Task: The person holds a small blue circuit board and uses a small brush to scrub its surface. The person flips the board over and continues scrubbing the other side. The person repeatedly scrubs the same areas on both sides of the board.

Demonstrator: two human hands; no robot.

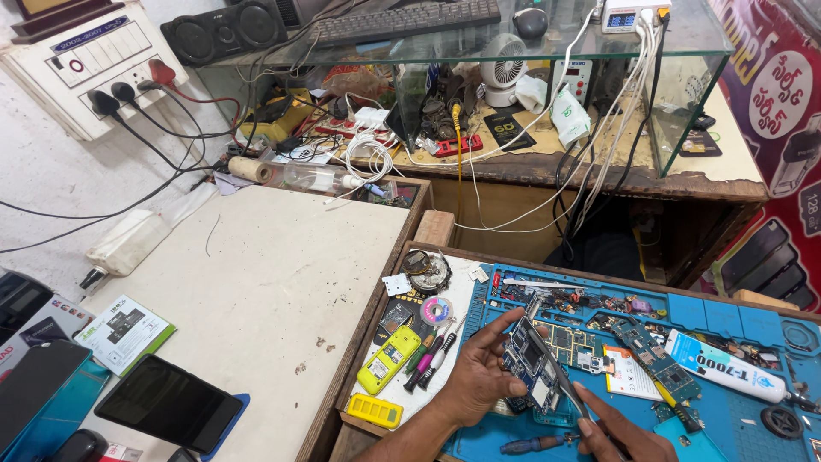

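1. The desk carries a blue repair mat at its right.
2. Over the mat, the left hand curls its fingers around a blue circuit board, held tilted.
3. The right hand pinches thin tweezers that touch the board.

Two hands work over the mat: the left hand and the right hand. One circuit board sits in the left hand. One blue mat covers the tray. Two yellow phone parts lie beside it: a keypad phone and a battery. One white glue tube lies at right. One fan and one keyboard sit behind.
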